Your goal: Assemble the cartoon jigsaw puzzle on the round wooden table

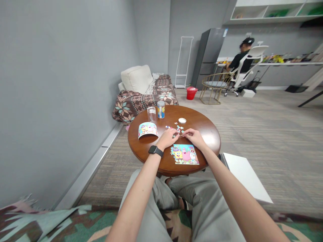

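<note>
My left hand (168, 137), with a black watch on its wrist, rests over the round wooden table with fingers bent together at the near side of the loose puzzle pieces (179, 128). Whatever it may hold is hidden. Close beside it, my right hand (194, 137) pinches what looks like a small puzzle piece (182, 135), seen edge-on. Just below both hands lies a partly assembled cartoon jigsaw puzzle (186, 154), its left and upper edges uneven. On the left, a curved picture sheet (148, 129) with a similar cartoon stands on the table.
Toward the back of the wooden table (141, 151) stand a clear plastic jar (151, 114) and a printed can (160, 110). A round white lid (182, 120) lies behind the pieces. Beyond are a covered sofa (161, 92), a red bin (191, 93) and a seated person (242, 62).
</note>
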Action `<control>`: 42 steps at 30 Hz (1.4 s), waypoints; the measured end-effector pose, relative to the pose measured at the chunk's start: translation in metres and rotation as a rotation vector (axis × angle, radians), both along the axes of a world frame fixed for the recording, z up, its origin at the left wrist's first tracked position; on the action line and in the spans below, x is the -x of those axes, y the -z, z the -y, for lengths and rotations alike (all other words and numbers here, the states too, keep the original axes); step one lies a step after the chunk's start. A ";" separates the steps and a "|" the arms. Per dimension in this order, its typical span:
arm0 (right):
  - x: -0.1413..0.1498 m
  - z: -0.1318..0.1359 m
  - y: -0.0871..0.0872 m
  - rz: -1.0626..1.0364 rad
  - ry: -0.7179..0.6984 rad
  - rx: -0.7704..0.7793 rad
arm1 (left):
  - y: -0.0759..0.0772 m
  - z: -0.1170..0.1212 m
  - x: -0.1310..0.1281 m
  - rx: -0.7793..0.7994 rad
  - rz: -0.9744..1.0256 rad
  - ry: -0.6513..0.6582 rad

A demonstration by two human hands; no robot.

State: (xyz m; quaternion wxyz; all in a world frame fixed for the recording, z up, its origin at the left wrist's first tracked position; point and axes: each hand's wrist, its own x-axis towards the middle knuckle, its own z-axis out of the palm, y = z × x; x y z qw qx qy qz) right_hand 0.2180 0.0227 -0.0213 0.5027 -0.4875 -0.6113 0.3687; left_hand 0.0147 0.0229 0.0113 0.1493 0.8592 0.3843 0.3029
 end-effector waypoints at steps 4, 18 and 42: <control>0.000 0.003 -0.005 0.051 -0.036 -0.037 | -0.001 0.002 -0.004 0.010 -0.051 0.062; 0.005 0.001 -0.006 0.038 -0.087 -0.030 | -0.001 0.001 -0.004 0.131 0.032 0.064; 0.010 0.011 -0.008 0.418 0.366 -0.242 | -0.002 0.003 -0.006 -0.048 -0.271 -0.389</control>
